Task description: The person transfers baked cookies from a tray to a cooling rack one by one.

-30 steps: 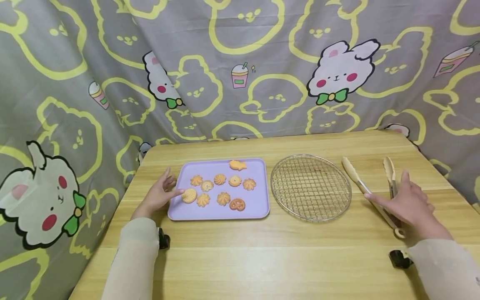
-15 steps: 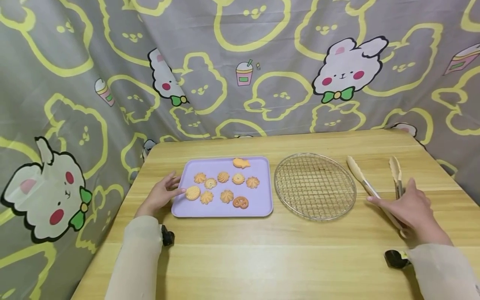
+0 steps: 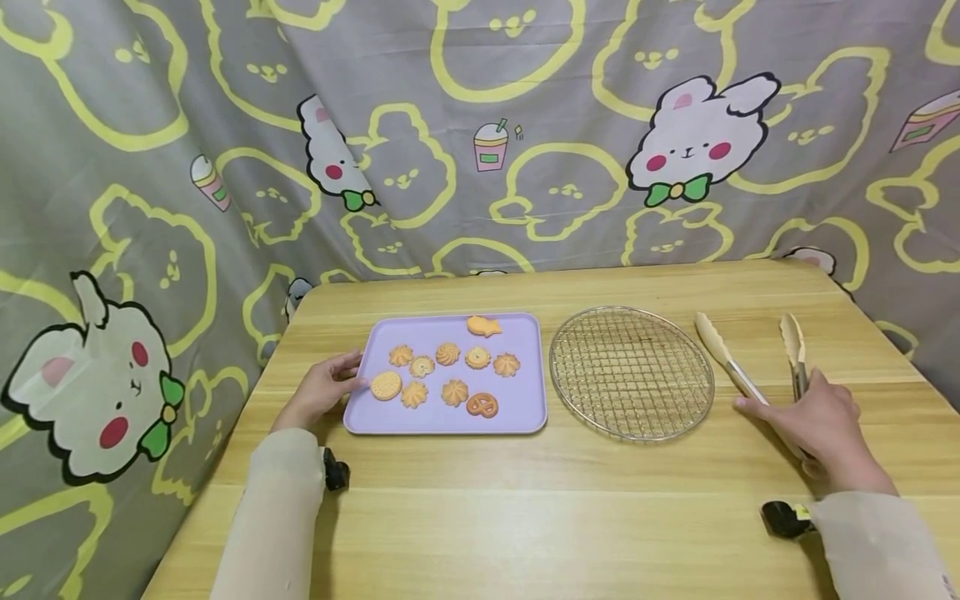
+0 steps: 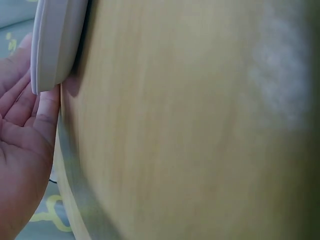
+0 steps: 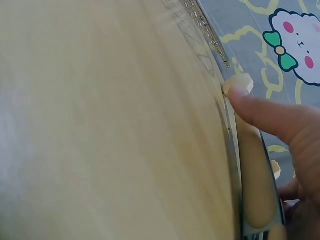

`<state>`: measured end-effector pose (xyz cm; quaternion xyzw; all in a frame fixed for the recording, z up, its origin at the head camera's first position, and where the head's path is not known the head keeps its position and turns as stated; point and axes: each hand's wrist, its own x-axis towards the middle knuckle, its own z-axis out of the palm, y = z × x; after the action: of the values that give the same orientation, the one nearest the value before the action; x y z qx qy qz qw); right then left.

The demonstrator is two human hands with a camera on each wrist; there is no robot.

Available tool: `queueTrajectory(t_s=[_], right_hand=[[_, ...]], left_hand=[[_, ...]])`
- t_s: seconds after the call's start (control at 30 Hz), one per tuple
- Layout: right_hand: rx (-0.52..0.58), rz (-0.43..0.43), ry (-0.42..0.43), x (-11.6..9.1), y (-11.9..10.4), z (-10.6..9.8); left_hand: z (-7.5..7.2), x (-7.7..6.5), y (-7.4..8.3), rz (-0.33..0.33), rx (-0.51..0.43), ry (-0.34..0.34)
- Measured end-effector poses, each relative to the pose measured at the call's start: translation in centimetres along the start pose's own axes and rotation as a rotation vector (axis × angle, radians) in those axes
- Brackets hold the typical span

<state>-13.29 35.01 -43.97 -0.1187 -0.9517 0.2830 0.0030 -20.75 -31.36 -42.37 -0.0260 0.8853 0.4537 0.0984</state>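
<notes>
My left hand [image 3: 318,392] is at the left edge of a lilac rectangular tray [image 3: 435,423], the rim between its thumb and fingers, as the tray's side [image 4: 52,50] shows in the left wrist view. Several cookies lie on the tray, among them a round one [image 3: 386,385], a pretzel [image 3: 482,405] and a fish-shaped one [image 3: 483,326]. On the right, my right hand [image 3: 821,425] grips metal tongs [image 3: 738,375] with cream tips, their arms spread apart on the table. Its thumb rests on the near arm; the curled fingers are partly hidden at the other.
Between the tray and the tongs lies a round wire rack [image 3: 632,372]. All stand on a wood-grain table [image 3: 525,508]. A grey cartoon-print curtain [image 3: 555,208] hangs behind and to the left of it.
My right hand has lowered onto the tongs and closed around their arms. The left thumb has drawn back slightly to the tray's rim. The head view shifted a little.
</notes>
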Motion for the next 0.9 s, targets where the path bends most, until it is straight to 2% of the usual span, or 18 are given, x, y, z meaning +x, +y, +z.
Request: queueTrajectory(t_s=[0.53, 0.9], right_hand=[[-0.034, 0.012, 0.023, -0.40, -0.38, -0.22], [0.003, 0.022, 0.026, -0.51, -0.18, -0.46]], left_hand=[[0.13, 0.43, -0.65, -0.015, -0.011, 0.045], [0.23, 0.30, -0.39, -0.039, -0.033, 0.053]])
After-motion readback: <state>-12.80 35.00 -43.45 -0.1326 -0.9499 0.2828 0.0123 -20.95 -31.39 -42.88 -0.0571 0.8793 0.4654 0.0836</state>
